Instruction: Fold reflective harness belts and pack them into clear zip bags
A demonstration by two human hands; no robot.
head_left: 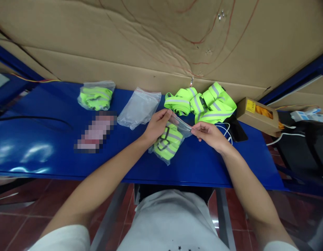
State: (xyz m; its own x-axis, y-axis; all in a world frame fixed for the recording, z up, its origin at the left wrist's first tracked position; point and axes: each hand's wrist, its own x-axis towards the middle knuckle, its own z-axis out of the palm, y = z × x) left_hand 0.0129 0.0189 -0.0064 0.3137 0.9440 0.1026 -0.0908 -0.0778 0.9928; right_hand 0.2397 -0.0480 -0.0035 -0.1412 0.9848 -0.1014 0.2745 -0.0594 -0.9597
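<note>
A clear plastic bag (168,142) with a folded neon-yellow reflective strap inside lies on the blue table (46,139) between my hands. My left hand (156,126) pinches the left end of the bag's top edge. My right hand (209,134) pinches the right end of that same edge. Both hands are closed on the bag's mouth.
A pile of loose neon reflective straps (203,103) lies behind my hands. An empty clear bag (139,109) and a filled bag (96,96) lie to the left, beside a blurred item (96,131). A cardboard box (258,115), a dark phone (236,129) and white cables (282,136) sit right. Cardboard walls the back.
</note>
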